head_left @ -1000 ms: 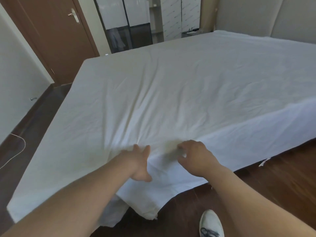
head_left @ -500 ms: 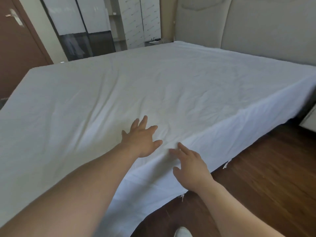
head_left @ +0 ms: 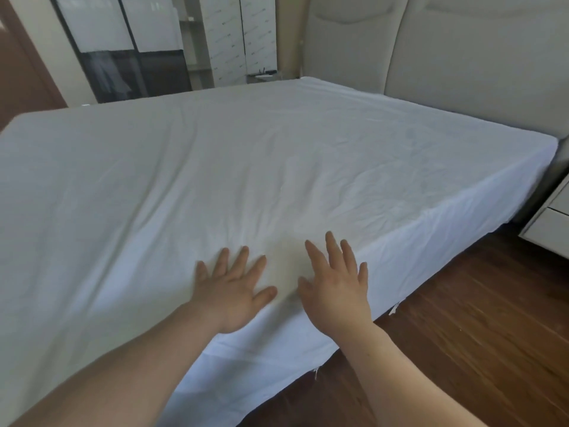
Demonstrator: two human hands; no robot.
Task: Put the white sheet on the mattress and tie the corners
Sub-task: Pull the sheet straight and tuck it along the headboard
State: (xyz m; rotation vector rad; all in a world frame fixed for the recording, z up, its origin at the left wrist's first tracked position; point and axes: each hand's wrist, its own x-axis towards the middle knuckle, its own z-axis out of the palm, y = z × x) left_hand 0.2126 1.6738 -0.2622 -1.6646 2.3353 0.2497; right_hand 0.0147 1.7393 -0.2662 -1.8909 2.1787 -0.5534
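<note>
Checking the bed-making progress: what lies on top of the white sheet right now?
Only the left hand and right hand, both flat with spread fingers on the wrinkled white cotton sheet. The mattress beneath is fully covered, so unseen.

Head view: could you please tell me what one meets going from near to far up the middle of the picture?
Left hand and right hand → white sheet → bedside shelf → wardrobe doors.
</note>
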